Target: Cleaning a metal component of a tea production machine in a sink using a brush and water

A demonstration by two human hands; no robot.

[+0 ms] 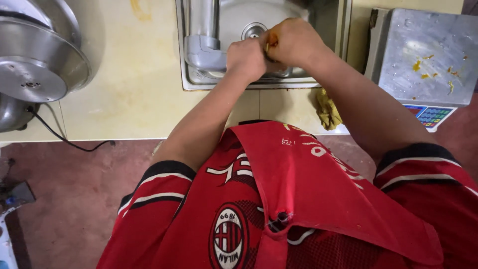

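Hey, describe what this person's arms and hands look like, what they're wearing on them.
Both arms are bare from the upper arm down. The left hand and right hand wear no gloves, and no rings or watch show. Short red sleeves with a black cuff and white stripes cover the upper arms. A red apron hangs over the matching red shirt.

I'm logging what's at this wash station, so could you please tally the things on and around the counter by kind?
Hands over the sink: 2, left hand and right hand
Steel sink: 1
Grey tap: 1
Steel bowls or pans: 1 stack, number unclear
Weighing scale: 1
Yellow cloth: 1
Black cable: 1
Total: 8
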